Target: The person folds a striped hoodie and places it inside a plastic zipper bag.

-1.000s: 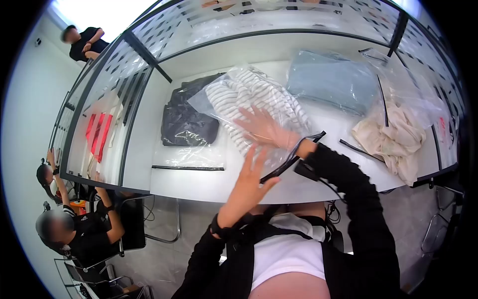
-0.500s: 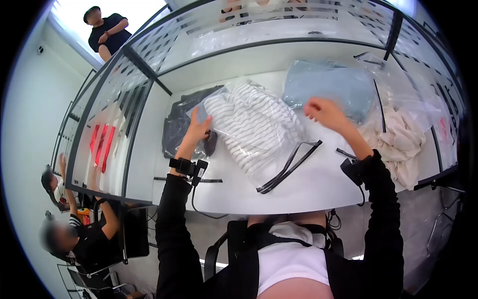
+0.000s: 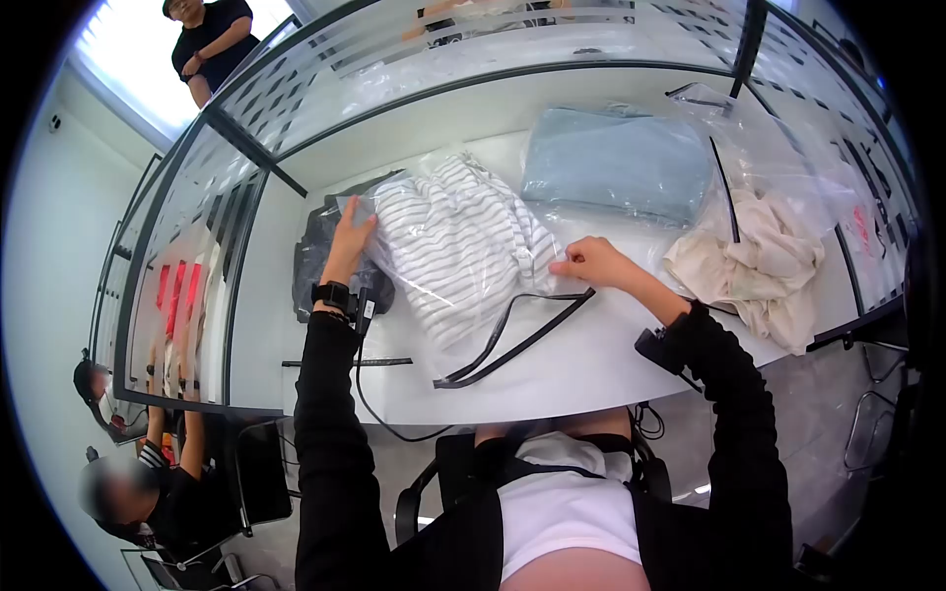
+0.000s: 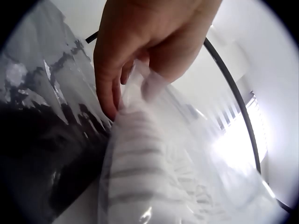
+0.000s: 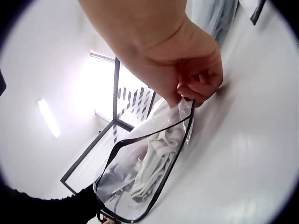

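A clear plastic bag (image 3: 445, 333) with a black-edged opening lies on the white table, its mouth gaping toward the person. Inside it is a white garment with thin grey stripes (image 3: 448, 236), loosely bunched. My left hand (image 3: 348, 244) pinches the bag's far left corner between thumb and fingers; the left wrist view shows the film drawn up there. At the right end of the opening, my right hand (image 3: 603, 266) grips the plastic beside the black strip (image 5: 175, 163). Its fingers are curled in the right wrist view.
Left of the bag lies a dark grey garment in plastic (image 3: 313, 258), partly under it. A bagged light blue garment (image 3: 616, 163) lies at the back, with a crumpled cream cloth (image 3: 754, 258) and another clear bag (image 3: 798, 172) at right. Framed panels surround the table (image 3: 394, 399).
Both hands have left the bag's top, where they lay flat and pressed. The left moved to the far left corner; the right swung out, then came in to grip the right end of the opening.
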A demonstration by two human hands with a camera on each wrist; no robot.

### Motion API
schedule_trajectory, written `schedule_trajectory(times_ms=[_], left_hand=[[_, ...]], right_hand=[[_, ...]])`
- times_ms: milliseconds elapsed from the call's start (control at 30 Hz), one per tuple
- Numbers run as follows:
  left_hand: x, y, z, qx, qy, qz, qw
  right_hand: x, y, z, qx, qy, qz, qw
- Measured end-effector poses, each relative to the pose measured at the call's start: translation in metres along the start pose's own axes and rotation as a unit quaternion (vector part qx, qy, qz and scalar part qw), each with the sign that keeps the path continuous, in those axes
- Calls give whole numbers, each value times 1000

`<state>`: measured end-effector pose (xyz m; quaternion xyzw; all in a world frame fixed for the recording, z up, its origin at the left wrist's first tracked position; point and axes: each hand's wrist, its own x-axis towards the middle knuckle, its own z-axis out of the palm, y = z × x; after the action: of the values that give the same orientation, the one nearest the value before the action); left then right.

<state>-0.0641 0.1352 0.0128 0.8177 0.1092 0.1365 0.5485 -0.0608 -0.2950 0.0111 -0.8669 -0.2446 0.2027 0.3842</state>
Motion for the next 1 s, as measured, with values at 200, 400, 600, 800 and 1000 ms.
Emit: schedule_trajectory(times_ms=[200, 400, 600, 800, 1000], left_hand=[[0, 0, -12, -45, 41, 2, 998], [5, 13, -8, -65, 4, -167, 984], [3, 28, 14, -221, -111, -197, 949], [6, 16, 23, -231, -87, -201, 948], [-1, 18, 18, -358, -111, -199, 905]], right_hand=[[-41, 1, -5, 160, -112, 61, 979], [-44, -25, -56, -6, -90, 35, 995], [61, -19, -47, 176, -32, 15, 984], [136, -39, -24, 76, -22, 110, 991], [123, -69, -39, 252, -84, 70, 962]])
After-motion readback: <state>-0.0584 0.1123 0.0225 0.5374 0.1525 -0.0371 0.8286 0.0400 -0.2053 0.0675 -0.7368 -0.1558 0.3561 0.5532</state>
